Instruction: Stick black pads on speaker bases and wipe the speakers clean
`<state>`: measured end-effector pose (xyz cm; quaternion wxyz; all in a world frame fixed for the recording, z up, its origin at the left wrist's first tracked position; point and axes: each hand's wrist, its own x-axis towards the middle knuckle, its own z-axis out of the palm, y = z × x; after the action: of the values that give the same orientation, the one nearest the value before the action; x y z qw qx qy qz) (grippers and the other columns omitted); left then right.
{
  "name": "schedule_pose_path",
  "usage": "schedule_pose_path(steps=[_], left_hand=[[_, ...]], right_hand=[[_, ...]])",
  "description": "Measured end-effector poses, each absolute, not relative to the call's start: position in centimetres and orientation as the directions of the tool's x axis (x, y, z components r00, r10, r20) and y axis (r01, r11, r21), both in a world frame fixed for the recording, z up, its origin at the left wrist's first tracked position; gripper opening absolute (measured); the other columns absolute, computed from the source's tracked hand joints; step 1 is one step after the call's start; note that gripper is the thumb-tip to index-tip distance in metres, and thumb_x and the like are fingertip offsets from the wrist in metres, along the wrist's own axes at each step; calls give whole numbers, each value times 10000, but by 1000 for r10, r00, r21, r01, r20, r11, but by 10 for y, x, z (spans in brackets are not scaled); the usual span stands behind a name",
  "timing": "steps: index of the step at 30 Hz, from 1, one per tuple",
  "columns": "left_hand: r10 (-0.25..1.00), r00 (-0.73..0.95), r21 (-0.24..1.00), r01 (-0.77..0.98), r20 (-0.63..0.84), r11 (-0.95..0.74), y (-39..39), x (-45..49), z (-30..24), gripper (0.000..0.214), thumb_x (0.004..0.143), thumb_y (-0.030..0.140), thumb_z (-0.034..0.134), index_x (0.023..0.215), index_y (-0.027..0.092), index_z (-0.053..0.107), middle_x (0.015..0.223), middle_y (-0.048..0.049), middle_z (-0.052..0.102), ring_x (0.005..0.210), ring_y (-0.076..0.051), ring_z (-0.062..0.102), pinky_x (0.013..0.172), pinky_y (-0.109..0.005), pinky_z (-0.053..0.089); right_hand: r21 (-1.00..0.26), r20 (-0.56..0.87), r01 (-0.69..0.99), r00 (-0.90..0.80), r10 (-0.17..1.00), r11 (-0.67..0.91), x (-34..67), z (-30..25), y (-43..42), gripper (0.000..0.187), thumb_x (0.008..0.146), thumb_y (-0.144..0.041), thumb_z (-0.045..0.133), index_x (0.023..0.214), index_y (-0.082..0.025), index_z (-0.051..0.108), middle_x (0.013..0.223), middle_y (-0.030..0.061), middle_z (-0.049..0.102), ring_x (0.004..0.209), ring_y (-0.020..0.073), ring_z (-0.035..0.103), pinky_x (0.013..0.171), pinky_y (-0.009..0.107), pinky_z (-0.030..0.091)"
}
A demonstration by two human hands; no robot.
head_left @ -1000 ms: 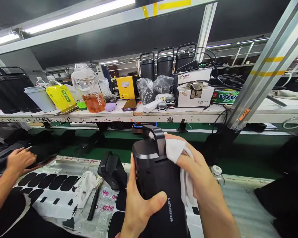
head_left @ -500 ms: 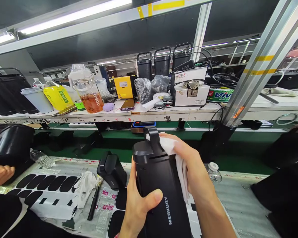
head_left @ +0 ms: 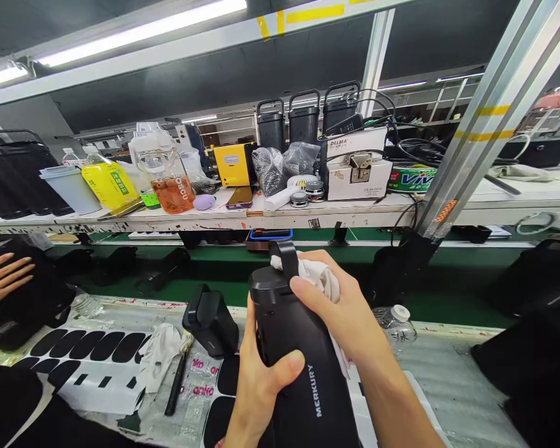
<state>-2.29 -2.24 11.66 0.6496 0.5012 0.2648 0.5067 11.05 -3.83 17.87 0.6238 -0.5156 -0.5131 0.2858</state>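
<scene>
Close head-worn view, forward and downward over the workbench (head_left: pixel 457 379)

"MERKURY" runs in pale letters along the black case (head_left: pixel 303 339).
The white box (head_left: pixel 336 175) reads "DELMA" and "DLM-1050"; the green pack (head_left: pixel 408 180), partly hidden, "ViV"; the jug's (head_left: pixel 162 165) letters end in "SCU"; pink "anko" marks clear film (head_left: pixel 203 378) on the worktop (head_left: pixel 457 373).

I'm looking into a factory workshop: fluorescent tube (head_left: pixel 144 32), metal post (head_left: pixel 471 162), long green belt (head_left: pixel 233 274), matching black units (head_left: pixel 303 127) shelved.
</scene>
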Motion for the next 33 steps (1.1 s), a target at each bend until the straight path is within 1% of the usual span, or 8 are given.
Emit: schedule_pose_path(steps=[3, 5, 8, 17, 24, 27, 31, 33], left_hand=[[921, 358, 923, -385, 157, -8, -23, -23, 115, 960, 606, 395, 822, 1448, 249, 385, 1252, -74, 667, 1173, -315, 619, 954, -383, 534], [919, 363, 925, -380, 155, -6, -22, -22, 113, 979, 607, 406, 819, 1459, 247, 363, 1250, -75, 667, 1169, -311, 620, 957, -382, 531], [921, 360, 923, -384, 151, -1, -22, -21, 111, 995, 602, 411, 817, 1464, 247, 348, 1296, -77, 641, 1213, -307, 591, 981, -373, 516], [915, 367, 922, -387, 168, -14, -22, -20, 111, 972, 619, 398, 806, 1461, 233, 349, 1265, -88, 654, 1181, -307, 612, 959, -368, 529], [911, 384, 921, -390, 149, 14, -22, -20, 110, 985, 627, 384, 806, 1473, 237, 324, 1300, -82, 634, 1202, -295, 600, 970, -354, 523], [910, 382, 920, -393, 161, 2, -22, -20, 110, 976, 631, 382, 806, 1471, 239, 329, 1305, -78, 631, 1199, -291, 602, 971, -351, 523], [909, 382, 925, -381, 165, -8, -22, -21, 109, 979, 631, 380, 806, 1474, 250, 324, 1311, -64, 628, 1204, -278, 600, 971, -335, 523], [907, 387, 927, -375, 166, -9, -21, -21, 109, 979, 636, 382, 801, 1477, 247, 318, 1312, -65, 629, 1204, -277, 601, 971, -335, 522]], right_hand=[[-936, 351, 175, 351, 868, 307, 109, 180, -37, 141, 775, -326, 575, 851, -209, 602, 834, 5, 591, 724, 155, 509, 660, 270, 410], [-937, 348, 126, 339, 874, 325, 110, 179, -36, 115, 759, -272, 530, 831, -209, 594, 819, 1, 587, 713, 152, 502, 647, 270, 400], [-940, 339, 95, 337, 878, 327, 111, 176, -35, 86, 750, -264, 543, 809, -211, 576, 788, -10, 573, 690, 146, 488, 633, 269, 386], [-938, 344, 97, 356, 869, 331, 110, 175, -35, 58, 764, -254, 539, 796, -219, 571, 767, -24, 541, 678, 137, 460, 630, 263, 365], [-938, 342, 73, 364, 866, 339, 111, 171, -34, 46, 751, -243, 541, 783, -219, 562, 775, -23, 512, 693, 134, 434, 636, 263, 352], [-937, 342, 58, 354, 870, 345, 111, 170, -33, 52, 745, -218, 527, 786, -220, 559, 780, -25, 510, 691, 129, 425, 641, 263, 347], [-934, 348, 61, 364, 864, 351, 110, 169, -32, 25, 768, -242, 551, 782, -222, 554, 787, -26, 510, 703, 129, 427, 645, 261, 345], [-932, 356, 60, 348, 867, 358, 111, 169, -32, 32, 752, -217, 539, 779, -222, 555, 782, -28, 503, 696, 126, 420, 641, 259, 342]])
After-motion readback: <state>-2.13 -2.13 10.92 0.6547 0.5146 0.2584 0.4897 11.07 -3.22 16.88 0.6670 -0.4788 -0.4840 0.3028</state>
